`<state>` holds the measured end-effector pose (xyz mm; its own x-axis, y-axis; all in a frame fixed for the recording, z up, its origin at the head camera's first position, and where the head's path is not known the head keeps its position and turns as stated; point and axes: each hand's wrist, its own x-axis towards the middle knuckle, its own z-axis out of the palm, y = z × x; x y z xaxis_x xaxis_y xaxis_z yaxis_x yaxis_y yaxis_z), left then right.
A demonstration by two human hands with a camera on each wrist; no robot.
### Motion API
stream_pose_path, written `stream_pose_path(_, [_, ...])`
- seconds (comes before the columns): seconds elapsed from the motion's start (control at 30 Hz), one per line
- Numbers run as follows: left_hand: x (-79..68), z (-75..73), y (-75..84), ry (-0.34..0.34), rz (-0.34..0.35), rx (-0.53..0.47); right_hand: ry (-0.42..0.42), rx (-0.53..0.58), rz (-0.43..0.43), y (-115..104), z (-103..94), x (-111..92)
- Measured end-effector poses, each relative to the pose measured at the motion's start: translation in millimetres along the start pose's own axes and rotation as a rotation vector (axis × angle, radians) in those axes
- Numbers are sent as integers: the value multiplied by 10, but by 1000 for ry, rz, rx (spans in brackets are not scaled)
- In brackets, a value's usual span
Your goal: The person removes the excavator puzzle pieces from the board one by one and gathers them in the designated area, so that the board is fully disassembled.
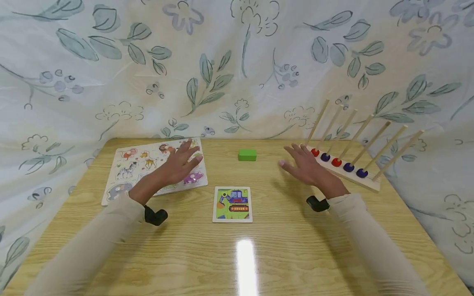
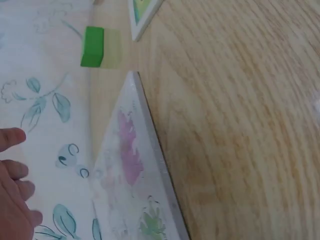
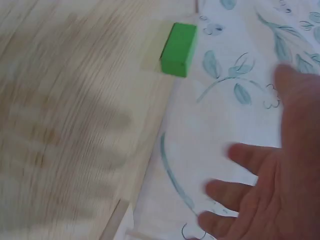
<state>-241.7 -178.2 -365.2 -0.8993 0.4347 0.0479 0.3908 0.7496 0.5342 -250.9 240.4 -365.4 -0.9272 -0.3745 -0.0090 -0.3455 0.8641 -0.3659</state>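
My left hand (image 1: 179,164), fingers spread, hovers over the right part of a white animal puzzle board (image 1: 111,181); nothing is in it. My right hand (image 1: 305,166) is spread as well, holding nothing, just left of a wooden peg stand (image 1: 370,185) with red and blue beads low on its upright rods. Between the hands, toward the back, lies a green block (image 1: 247,155). Nearer to me is a small square digger puzzle (image 1: 232,205). In the right wrist view the fingers (image 3: 230,195) are slightly blurred, apart from the green block (image 3: 179,50).
A wood-grain table (image 1: 192,255) carries everything. Behind it hangs a pale cloth (image 1: 222,53) printed with leaves and flowers, meeting the table's back edge. Black wrist mounts (image 1: 155,216) sit under both wrists. A bright light reflection crosses the table's front.
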Motion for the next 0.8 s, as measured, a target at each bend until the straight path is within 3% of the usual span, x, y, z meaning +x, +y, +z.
stream_pose_path(0.17, [-60,44,-47,32,36,-73,-20,128,-41,-103,49,-43])
stream_pose_path(0.27, [-104,56,-30,63,83,-104,11,168,-47,-166,59,-83])
stream_pose_path(0.5, [-168,120,55,112,193,-86,64,209,-87,-285,91,-109])
stream_pose_path(0.8, [-326,224,190,62,273,-154,62,277,-97,-393,190,-60])
